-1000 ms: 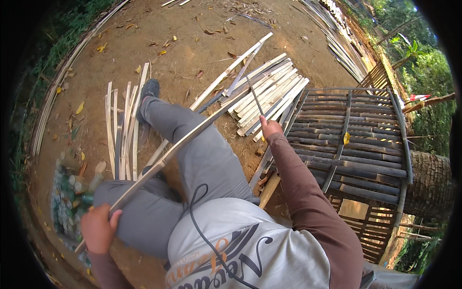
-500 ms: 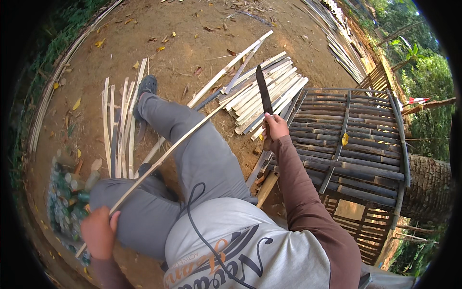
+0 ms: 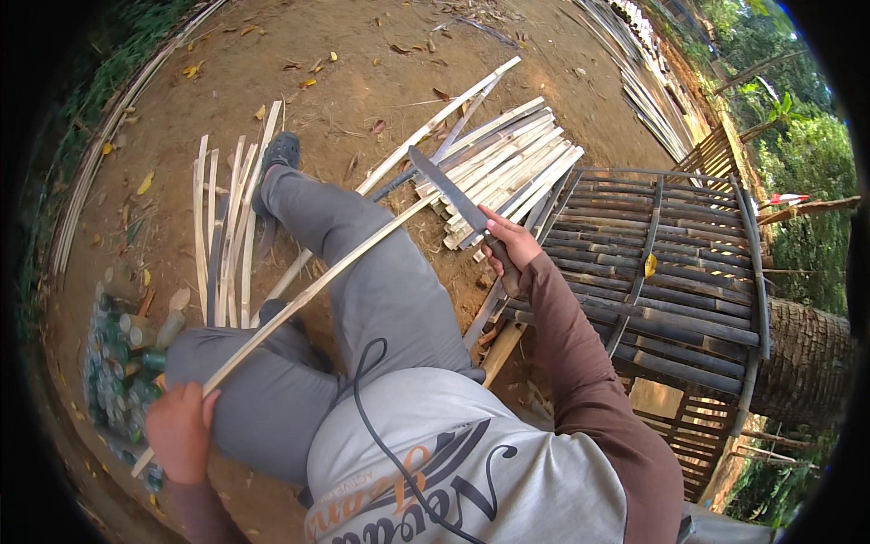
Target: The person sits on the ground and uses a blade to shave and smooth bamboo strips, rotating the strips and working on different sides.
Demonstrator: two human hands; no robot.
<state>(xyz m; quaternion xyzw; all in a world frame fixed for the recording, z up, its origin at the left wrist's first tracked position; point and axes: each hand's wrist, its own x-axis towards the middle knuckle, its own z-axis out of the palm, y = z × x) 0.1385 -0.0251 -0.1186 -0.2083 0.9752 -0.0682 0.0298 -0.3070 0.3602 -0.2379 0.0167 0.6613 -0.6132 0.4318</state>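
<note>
From where I stand, loose strips (image 3: pixel 236 231) lie on the bare ground to the left; one long pale strip (image 3: pixel 313 288) slants across the person's legs (image 3: pixel 390 295), plainly the piece being worked; farther right a heap (image 3: pixel 507 168) of cut, split lengths lies stacked, beside a dark slatted rack (image 3: pixel 693 324); I judge the work to be well under way, with plenty already split and this piece not yet done, though whether the heap is finished or waiting I cannot tell.

As for the hands, the left hand (image 3: pixel 179 431) sits low beside the left knee, curled tight round the strip near its lower end, a short tail poking out beneath; the right hand (image 3: pixel 512 243) is out ahead beside the rack, forearm reaching forward, fingers wrapped round the handle of a knife (image 3: pixel 450 192), thumb toward the blade; the blade tilts up and leftward, crossing the strip's far end in view; whether the two touch I cannot tell.
</note>
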